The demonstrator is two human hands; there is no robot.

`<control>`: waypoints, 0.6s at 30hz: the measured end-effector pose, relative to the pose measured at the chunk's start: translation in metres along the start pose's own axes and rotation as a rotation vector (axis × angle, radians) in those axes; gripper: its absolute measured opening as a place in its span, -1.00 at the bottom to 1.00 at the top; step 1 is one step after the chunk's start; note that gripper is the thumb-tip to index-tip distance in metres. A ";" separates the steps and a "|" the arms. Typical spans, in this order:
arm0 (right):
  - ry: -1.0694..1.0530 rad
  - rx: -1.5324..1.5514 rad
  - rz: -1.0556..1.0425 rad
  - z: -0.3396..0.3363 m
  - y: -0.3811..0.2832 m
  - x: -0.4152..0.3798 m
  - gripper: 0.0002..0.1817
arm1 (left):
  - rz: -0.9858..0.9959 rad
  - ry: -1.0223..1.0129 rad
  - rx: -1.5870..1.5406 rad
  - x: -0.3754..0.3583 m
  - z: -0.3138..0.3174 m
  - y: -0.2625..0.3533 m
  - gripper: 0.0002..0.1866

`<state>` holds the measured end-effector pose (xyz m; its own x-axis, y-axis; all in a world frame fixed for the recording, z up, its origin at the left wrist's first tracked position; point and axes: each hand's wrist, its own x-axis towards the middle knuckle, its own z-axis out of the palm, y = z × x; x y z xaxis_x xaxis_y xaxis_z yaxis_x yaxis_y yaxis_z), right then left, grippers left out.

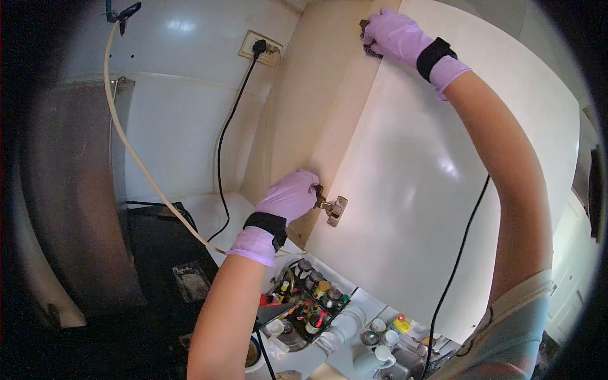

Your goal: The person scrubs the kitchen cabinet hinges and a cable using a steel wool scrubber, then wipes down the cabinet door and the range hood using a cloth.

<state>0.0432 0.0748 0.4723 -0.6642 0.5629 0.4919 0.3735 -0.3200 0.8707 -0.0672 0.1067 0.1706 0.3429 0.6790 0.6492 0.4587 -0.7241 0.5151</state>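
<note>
A white cabinet door (pixel 430 171) stands open beside the beige cabinet side (pixel 297 120). My left hand (pixel 282 197), in a purple glove with a black wrist strap, is closed at the lower metal hinge (pixel 335 211), its fingers on the dark arm on the cabinet side. Higher up, my right hand (pixel 394 35), gloved and strapped the same way, is closed around a dark brown piece (pixel 373 50) where door and cabinet meet. It sits in line with the lower hinge, but my fingers cover most of it.
Below is a tray of bottles and jars (pixel 313 297), beside stacked white dishes (pixel 348 323), mugs (pixel 373 360) and a sink (pixel 405 364). A black cable (pixel 223 133) runs from the wall socket (pixel 269 52). A pale hose (pixel 136 152) hangs left, above the dark stove top (pixel 158 253).
</note>
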 end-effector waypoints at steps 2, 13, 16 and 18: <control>0.018 -0.010 -0.053 0.006 -0.006 -0.007 -0.87 | -0.007 -0.025 0.016 0.001 0.001 0.000 -0.69; 0.130 0.105 -0.231 0.009 -0.035 -0.033 -0.89 | -0.089 -0.084 0.070 0.003 -0.001 -0.005 -0.74; 0.132 0.000 -0.080 0.003 -0.017 -0.025 -0.89 | -0.059 -0.070 0.134 -0.002 -0.002 0.002 -0.75; 0.083 0.102 -0.058 0.022 -0.040 -0.033 -0.89 | -0.035 -0.062 0.131 0.001 0.002 -0.004 -0.75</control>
<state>0.0646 0.0861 0.4214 -0.7360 0.5119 0.4429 0.3944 -0.2075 0.8952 -0.0666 0.1109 0.1680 0.3731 0.7124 0.5944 0.5730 -0.6808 0.4563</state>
